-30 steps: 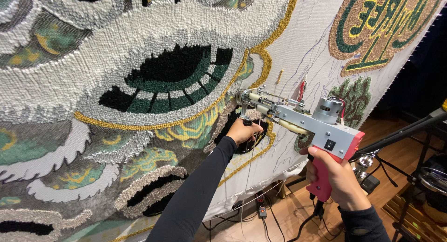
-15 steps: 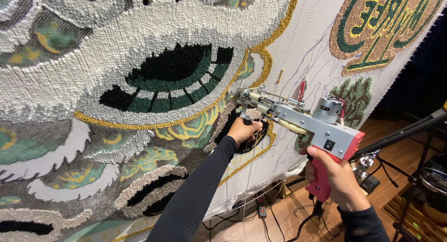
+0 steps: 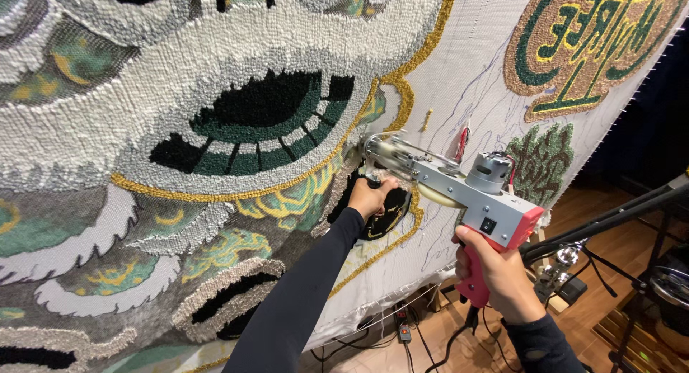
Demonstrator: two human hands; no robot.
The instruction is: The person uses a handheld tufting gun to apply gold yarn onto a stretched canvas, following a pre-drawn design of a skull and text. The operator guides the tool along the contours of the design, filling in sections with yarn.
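A tufting gun (image 3: 459, 183) is held up against a big rug cloth (image 3: 459, 86) that is stretched upright. The gun is grey metal with a small round motor on top and a pink handle at the back. The pink handle is gripped by the right hand (image 3: 499, 276), with the fingers (image 3: 466, 244) wrapped tightly around it. The front grip, under the tip of the gun, is held by the left hand (image 3: 372, 196), and its fingers are closed around that grip. The left arm is covered by a dark sleeve (image 3: 301, 301).

The tip of the gun is pressed to the cloth, just beside a gold wool line (image 3: 398, 93) and right above a black patch (image 3: 387, 215) with gold marks. To the left of the tip, a large black and green eye shape (image 3: 258, 122) is seen, ringed with white wool. More white, grey and green wool fills the left part of the cloth. At the top right, a round green and gold badge (image 3: 588, 43) is stitched on the bare cloth, and a small green bush shape (image 3: 542, 161) sits below it.

A black cord (image 3: 459, 337) hangs down from the handle. A dark metal stand (image 3: 610, 222) and a wooden floor (image 3: 617, 251) are seen at the right.
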